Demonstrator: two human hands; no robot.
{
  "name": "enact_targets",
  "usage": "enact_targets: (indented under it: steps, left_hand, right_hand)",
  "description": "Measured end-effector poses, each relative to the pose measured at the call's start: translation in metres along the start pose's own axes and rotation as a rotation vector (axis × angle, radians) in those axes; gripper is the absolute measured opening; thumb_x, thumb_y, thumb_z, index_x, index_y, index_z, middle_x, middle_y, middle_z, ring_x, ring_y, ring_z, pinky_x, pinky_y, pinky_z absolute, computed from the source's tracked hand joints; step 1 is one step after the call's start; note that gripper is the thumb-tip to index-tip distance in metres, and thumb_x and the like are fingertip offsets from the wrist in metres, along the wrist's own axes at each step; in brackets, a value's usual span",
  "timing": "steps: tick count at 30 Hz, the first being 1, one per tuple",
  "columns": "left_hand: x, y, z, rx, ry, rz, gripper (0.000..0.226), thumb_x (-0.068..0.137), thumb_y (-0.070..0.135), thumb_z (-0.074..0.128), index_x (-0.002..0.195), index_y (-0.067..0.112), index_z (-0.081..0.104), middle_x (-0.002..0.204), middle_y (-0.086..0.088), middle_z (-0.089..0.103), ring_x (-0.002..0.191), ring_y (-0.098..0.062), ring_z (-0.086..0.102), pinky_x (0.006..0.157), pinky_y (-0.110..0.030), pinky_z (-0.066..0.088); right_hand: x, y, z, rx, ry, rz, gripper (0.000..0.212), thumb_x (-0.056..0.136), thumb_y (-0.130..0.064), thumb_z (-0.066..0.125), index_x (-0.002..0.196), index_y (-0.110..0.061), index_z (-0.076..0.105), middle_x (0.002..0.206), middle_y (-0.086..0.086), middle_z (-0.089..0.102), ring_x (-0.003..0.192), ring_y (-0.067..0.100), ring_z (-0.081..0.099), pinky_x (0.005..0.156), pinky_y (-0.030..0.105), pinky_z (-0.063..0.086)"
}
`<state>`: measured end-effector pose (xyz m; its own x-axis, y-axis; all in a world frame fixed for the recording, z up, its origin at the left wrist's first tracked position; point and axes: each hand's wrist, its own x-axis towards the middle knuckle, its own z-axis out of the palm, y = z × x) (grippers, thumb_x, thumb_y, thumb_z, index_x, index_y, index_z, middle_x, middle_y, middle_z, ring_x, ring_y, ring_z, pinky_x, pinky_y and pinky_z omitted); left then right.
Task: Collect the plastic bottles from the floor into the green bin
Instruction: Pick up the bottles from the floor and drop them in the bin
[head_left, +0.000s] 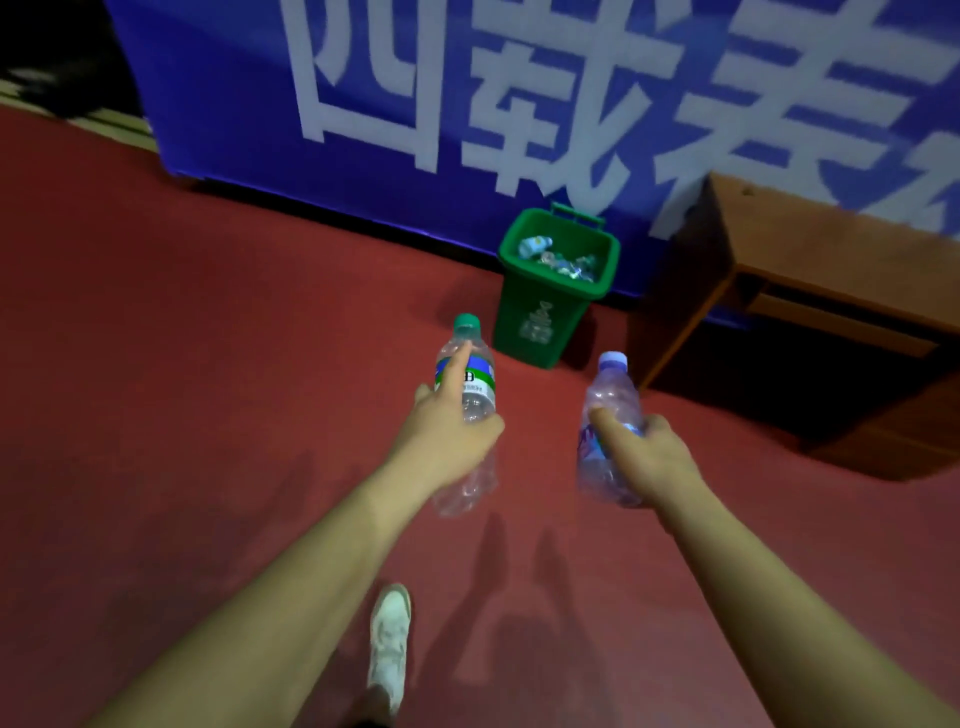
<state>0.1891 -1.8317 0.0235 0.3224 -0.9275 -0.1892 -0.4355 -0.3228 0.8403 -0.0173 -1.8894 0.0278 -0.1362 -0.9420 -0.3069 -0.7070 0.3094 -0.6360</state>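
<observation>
The left hand (447, 436) is gripping the green-capped bottle (474, 382) round its middle, fingers curled underneath and the forefinger lying straight up along the label. The right hand (644, 457) is gripping the purple-capped bottle (612, 389) in the same way, thumb pressing on its near side. Both bottles are being held in the air with caps pointing forward, well short of the green bin (535, 325), which is standing open-topped near the far edge of the red floor (208, 364). It is already holding a heap of crushed bottles (561, 259). The step in hand is judged to be the carry to the bin, and doing it well is likely meaning closing the gap until each hand is hanging right over the rim before letting go, rather than tossing from here: empty bottles are light and springy, and with the bin partly filled one could be bouncing off the heap or the rim and rolling away. Releasing one hand at a time is probably the safer course. The floor is looking flat and matt, with shadows of the arms falling across it and one white shoe (389, 634) resting near its near edge. A blue banner (234, 104) with large white characters is standing behind the bin, and a wooden desk (831, 249) is sitting just to the bin's right.
</observation>
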Motion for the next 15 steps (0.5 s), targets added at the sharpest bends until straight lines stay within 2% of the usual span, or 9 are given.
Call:
enact_targets:
  steps: [3,5,8,11,15]
  left_hand:
    - [0.086,0.011,-0.013,0.076,0.068,0.018,0.087,0.082,0.030,0.058,0.146,0.053,0.004,0.116,-0.006,0.038,0.091,-0.029,0.058,0.087,-0.036,0.050]
    - [0.139,0.022,-0.017,0.060,0.082,0.007,0.091,0.081,0.028,0.060,0.148,0.045,0.001,0.121,-0.007,0.041,0.097,-0.031,0.058,0.089,-0.037,0.049]
    - [0.214,0.048,-0.011,0.041,0.069,0.043,0.095,0.077,0.027,0.065,0.148,0.035,0.001,0.130,-0.008,0.045,0.104,-0.029,0.056,0.090,-0.040,0.049]
    - [0.288,0.079,0.002,0.056,0.036,0.086,0.090,0.077,0.027,0.067,0.147,0.030,0.009,0.132,-0.006,0.045,0.106,-0.028,0.054,0.091,-0.037,0.047]
    - [0.382,0.113,0.035,0.082,-0.008,0.139,0.091,0.076,0.029,0.068,0.146,0.030,0.010,0.133,-0.006,0.046,0.106,-0.026,0.055,0.091,-0.038,0.048]
  right_hand:
    - [0.069,-0.043,0.013,-0.001,-0.017,0.010,0.075,0.067,-0.074,0.048,0.105,-0.011,0.061,0.100,0.010,0.066,0.088,0.030,0.063,0.080,0.037,0.050]
    - [0.107,-0.067,0.016,-0.012,-0.040,0.022,0.073,0.061,-0.075,0.045,0.096,-0.013,0.065,0.093,0.008,0.068,0.086,0.029,0.064,0.077,0.036,0.051]
    - [0.166,-0.093,0.008,0.027,-0.009,0.043,0.051,0.080,-0.063,0.056,0.090,-0.014,0.061,0.092,0.008,0.066,0.087,0.029,0.063,0.078,0.036,0.051]
    - [0.231,-0.111,-0.008,0.081,0.071,0.056,0.054,0.084,-0.061,0.056,0.099,-0.009,0.063,0.097,0.011,0.068,0.093,0.032,0.064,0.076,0.034,0.047]
    - [0.326,-0.129,-0.024,0.125,0.111,0.054,0.055,0.084,-0.062,0.055,0.098,-0.010,0.064,0.096,0.009,0.068,0.089,0.029,0.064,0.072,0.032,0.045]
